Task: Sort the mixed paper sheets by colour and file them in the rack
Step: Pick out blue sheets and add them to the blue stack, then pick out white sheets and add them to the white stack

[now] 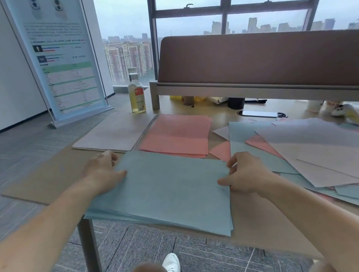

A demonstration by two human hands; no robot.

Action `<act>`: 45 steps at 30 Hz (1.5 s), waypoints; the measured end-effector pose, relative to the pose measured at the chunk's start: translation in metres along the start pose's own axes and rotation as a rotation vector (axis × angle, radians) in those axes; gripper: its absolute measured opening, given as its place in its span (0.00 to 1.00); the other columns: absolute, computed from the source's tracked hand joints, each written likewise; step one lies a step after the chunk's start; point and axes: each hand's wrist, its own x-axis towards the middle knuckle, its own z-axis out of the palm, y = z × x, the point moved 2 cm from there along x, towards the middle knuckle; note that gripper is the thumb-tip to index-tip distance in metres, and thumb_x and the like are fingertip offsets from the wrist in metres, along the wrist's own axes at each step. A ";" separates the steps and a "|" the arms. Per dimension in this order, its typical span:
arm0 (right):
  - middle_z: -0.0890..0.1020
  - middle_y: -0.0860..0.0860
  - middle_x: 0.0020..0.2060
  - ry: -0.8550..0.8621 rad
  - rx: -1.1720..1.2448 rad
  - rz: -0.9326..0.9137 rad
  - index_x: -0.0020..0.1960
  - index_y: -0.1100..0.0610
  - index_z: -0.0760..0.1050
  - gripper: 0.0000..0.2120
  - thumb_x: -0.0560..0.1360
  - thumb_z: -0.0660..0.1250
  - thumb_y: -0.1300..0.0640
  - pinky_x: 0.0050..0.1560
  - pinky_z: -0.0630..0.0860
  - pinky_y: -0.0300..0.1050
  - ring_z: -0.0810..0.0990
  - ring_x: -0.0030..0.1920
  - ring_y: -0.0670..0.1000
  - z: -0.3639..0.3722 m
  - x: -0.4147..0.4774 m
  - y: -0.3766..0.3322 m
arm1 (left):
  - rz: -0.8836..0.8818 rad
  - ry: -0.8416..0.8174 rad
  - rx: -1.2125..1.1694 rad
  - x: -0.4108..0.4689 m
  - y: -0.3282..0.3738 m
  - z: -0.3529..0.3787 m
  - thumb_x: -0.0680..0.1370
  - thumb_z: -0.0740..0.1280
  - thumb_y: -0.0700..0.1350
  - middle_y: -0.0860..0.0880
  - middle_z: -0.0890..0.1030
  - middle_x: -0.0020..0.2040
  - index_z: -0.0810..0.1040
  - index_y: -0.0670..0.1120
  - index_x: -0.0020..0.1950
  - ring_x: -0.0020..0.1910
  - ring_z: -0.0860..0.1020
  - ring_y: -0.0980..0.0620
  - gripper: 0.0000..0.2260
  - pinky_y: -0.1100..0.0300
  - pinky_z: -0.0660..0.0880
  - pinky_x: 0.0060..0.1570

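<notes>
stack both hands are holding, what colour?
Light blue stack, held by left hand and right hand; head view.

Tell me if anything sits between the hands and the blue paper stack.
Nothing visible does. The left hand holds the blue paper stack at its left edge, and the right hand pinches its right edge.

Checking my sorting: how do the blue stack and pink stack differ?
The left hand and right hand hold the blue stack; the pink stack lies untouched. The blue stack overhangs the table edge; the pink stack sits farther back. Each is one colour.
</notes>
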 end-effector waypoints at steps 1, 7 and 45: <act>0.79 0.53 0.53 0.003 0.008 -0.002 0.59 0.57 0.74 0.28 0.65 0.80 0.50 0.53 0.79 0.49 0.79 0.53 0.54 0.001 0.000 -0.001 | -0.011 0.008 0.073 0.000 -0.001 -0.001 0.73 0.75 0.55 0.45 0.77 0.65 0.73 0.45 0.67 0.63 0.76 0.44 0.27 0.53 0.72 0.62; 0.79 0.54 0.55 0.008 0.123 0.000 0.62 0.58 0.73 0.30 0.65 0.81 0.53 0.55 0.78 0.48 0.79 0.55 0.54 0.007 0.000 -0.008 | -0.102 -0.108 -0.002 -0.005 0.001 0.001 0.72 0.75 0.59 0.46 0.78 0.60 0.71 0.47 0.61 0.58 0.77 0.45 0.26 0.52 0.74 0.60; 0.74 0.49 0.65 0.270 -0.104 0.014 0.69 0.50 0.69 0.29 0.72 0.70 0.40 0.64 0.69 0.47 0.69 0.66 0.53 -0.167 0.023 0.253 | 0.163 -0.590 -0.426 -0.035 0.454 0.207 0.78 0.72 0.43 0.45 0.77 0.39 0.75 0.44 0.44 0.31 0.73 0.50 0.07 0.64 0.68 0.26</act>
